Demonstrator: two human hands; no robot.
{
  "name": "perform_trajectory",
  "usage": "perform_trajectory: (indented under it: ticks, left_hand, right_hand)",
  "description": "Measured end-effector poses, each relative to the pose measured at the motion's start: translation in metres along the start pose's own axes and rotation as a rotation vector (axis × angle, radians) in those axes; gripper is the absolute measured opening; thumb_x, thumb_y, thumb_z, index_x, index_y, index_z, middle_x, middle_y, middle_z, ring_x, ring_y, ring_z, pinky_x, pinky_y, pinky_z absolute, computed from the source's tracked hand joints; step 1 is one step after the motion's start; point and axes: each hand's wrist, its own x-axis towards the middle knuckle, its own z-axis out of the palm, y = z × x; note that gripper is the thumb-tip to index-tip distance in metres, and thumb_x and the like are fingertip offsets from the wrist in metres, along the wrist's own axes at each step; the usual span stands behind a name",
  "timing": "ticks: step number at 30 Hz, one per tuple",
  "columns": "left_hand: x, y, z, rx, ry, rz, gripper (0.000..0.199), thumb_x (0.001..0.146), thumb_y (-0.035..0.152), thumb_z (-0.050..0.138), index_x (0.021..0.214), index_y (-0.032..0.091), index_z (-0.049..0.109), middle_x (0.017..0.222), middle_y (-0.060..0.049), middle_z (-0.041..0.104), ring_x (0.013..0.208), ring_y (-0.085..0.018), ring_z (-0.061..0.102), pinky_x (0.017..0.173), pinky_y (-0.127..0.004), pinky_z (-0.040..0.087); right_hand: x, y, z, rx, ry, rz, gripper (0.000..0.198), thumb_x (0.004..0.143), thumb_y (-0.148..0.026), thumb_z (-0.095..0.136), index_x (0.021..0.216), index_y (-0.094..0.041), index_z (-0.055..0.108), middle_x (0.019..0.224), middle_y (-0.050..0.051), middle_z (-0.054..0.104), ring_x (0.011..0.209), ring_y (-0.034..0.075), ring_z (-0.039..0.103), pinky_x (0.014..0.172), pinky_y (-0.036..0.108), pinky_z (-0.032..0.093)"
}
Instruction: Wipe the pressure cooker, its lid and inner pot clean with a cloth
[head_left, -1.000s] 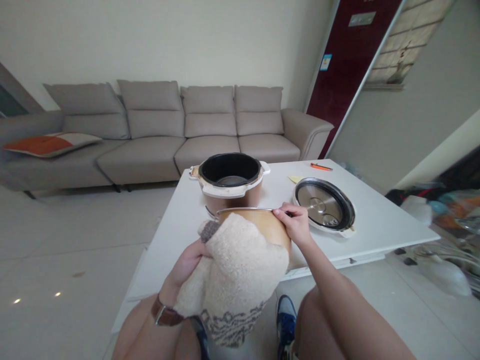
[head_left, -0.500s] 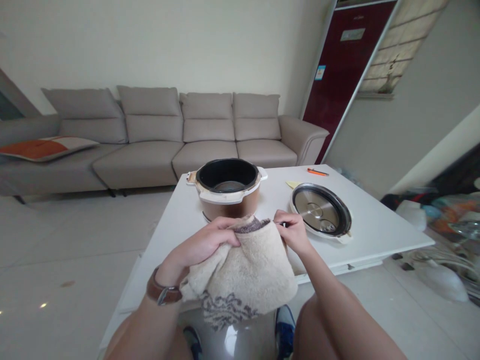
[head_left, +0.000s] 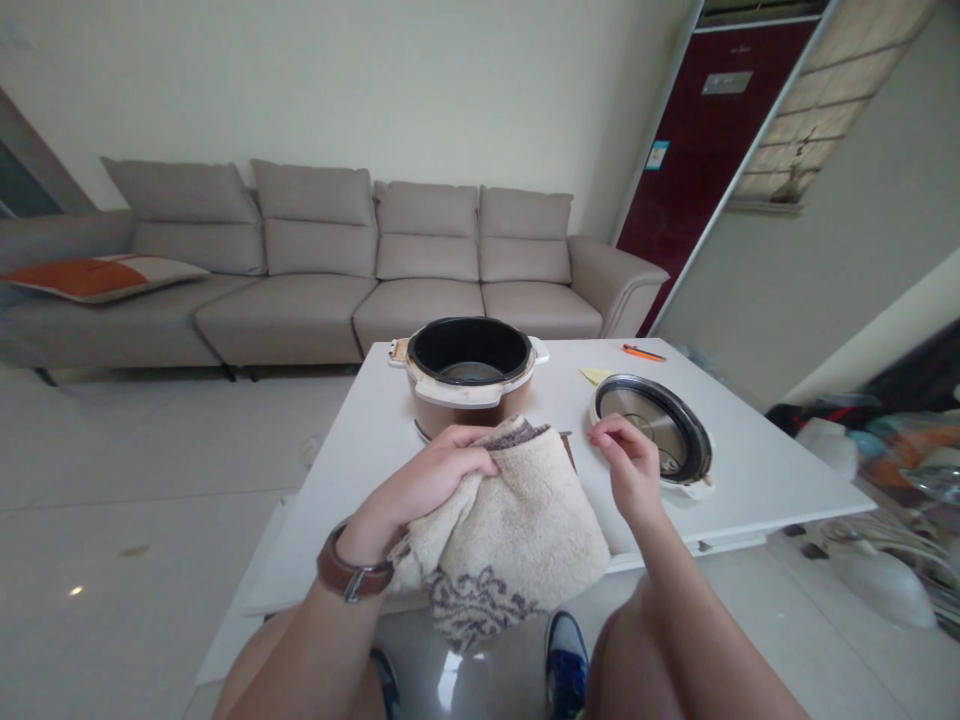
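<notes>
A beige towel [head_left: 532, 510] with a dark floral pattern hangs folded over the near edge of the table. My left hand [head_left: 442, 475] grips its upper left part, thumb on top. Off to the towel's right, my right hand [head_left: 630, 460] is raised apart from it, thumb and fingertips pinched together; anything between them is too small to make out. Just behind the towel's right edge shows a narrow brown piece [head_left: 568, 448], mostly hidden. Beyond the towel stands a rice cooker body [head_left: 472, 395] with its dark pot open. The cooker lid [head_left: 660, 420] lies inner side up behind my right hand.
On the white table [head_left: 352, 440], an orange pen-like tool [head_left: 643, 353] and a yellow slip [head_left: 594, 375] lie past the lid. A grey sofa [head_left: 427, 305] runs along the wall behind. Assorted clutter [head_left: 885, 500] is on the floor at right.
My right hand has come away from the towel's upper right edge and moved right, in front of the lid. My left hand keeps its grip. The view has shifted slightly.
</notes>
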Motion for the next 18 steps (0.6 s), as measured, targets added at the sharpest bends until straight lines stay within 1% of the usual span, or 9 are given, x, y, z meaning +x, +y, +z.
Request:
perform_trajectory:
  ticks: [3,5,7,9,11,13,16,18]
  left_hand:
    - [0.0,-0.001,0.0,-0.039,0.012,-0.026,0.029,0.068,0.018,0.063,0.089,0.022,0.083,0.091,-0.003,0.078,0.104,-0.028,0.065,0.098,-0.037,0.048]
    - [0.001,-0.001,0.0,-0.067,0.007,-0.042,0.029,0.068,0.018,0.063,0.089,0.021,0.083,0.091,-0.003,0.078,0.1,-0.027,0.066,0.094,-0.037,0.049]
    - [0.001,-0.002,0.0,-0.081,-0.004,-0.046,0.029,0.068,0.018,0.064,0.09,0.021,0.082,0.09,-0.003,0.078,0.096,-0.026,0.067,0.092,-0.036,0.05]
    - [0.001,-0.004,0.0,-0.088,-0.015,-0.047,0.03,0.068,0.018,0.064,0.092,0.02,0.082,0.091,-0.004,0.078,0.095,-0.026,0.067,0.091,-0.036,0.051]
    - [0.001,-0.005,0.0,-0.105,-0.02,-0.053,0.032,0.068,0.018,0.064,0.094,0.02,0.082,0.093,-0.005,0.078,0.094,-0.026,0.068,0.089,-0.037,0.052]
    - [0.001,-0.006,0.001,-0.12,-0.008,-0.06,0.032,0.068,0.019,0.064,0.095,0.019,0.081,0.095,-0.006,0.078,0.093,-0.026,0.068,0.087,-0.036,0.053]
    - [0.001,-0.006,0.001,-0.12,0.013,-0.078,0.032,0.067,0.019,0.065,0.094,0.018,0.081,0.094,-0.006,0.078,0.09,-0.025,0.069,0.085,-0.036,0.053]
    - [0.002,-0.005,0.001,-0.127,0.007,-0.084,0.031,0.066,0.019,0.065,0.093,0.018,0.081,0.091,-0.006,0.078,0.089,-0.025,0.069,0.084,-0.035,0.053]
  right_hand:
    - [-0.023,0.002,-0.015,0.157,-0.044,0.176,0.029,0.094,-0.045,0.066,0.08,-0.021,0.074,0.072,0.004,0.063,0.069,0.018,0.056,0.066,0.032,0.043]
    - [-0.045,0.001,-0.019,0.279,-0.079,0.329,0.027,0.093,-0.043,0.065,0.084,-0.02,0.076,0.072,0.005,0.066,0.065,0.018,0.057,0.063,0.031,0.044]
    - [-0.069,-0.004,-0.02,0.388,-0.13,0.495,0.019,0.088,-0.037,0.07,0.088,-0.019,0.077,0.074,0.005,0.069,0.067,0.018,0.059,0.063,0.03,0.044]
    - [-0.089,-0.012,-0.018,0.474,-0.167,0.616,0.015,0.081,-0.03,0.075,0.091,-0.019,0.077,0.078,0.004,0.071,0.069,0.017,0.061,0.064,0.028,0.044]
    - [-0.103,-0.022,-0.017,0.545,-0.206,0.686,0.019,0.079,-0.029,0.077,0.096,-0.02,0.077,0.084,0.004,0.074,0.073,0.017,0.063,0.069,0.028,0.045]
    - [-0.112,-0.032,-0.016,0.6,-0.254,0.716,0.026,0.078,-0.028,0.079,0.103,-0.02,0.077,0.091,0.005,0.076,0.08,0.018,0.066,0.076,0.029,0.047]
    - [-0.121,-0.045,-0.013,0.691,-0.319,0.741,0.044,0.07,-0.027,0.084,0.114,-0.022,0.076,0.102,0.008,0.077,0.097,0.023,0.068,0.088,0.034,0.049]
    - [-0.128,-0.05,-0.01,0.766,-0.335,0.747,0.055,0.064,-0.027,0.088,0.118,-0.023,0.075,0.109,0.008,0.077,0.107,0.027,0.068,0.094,0.037,0.049]
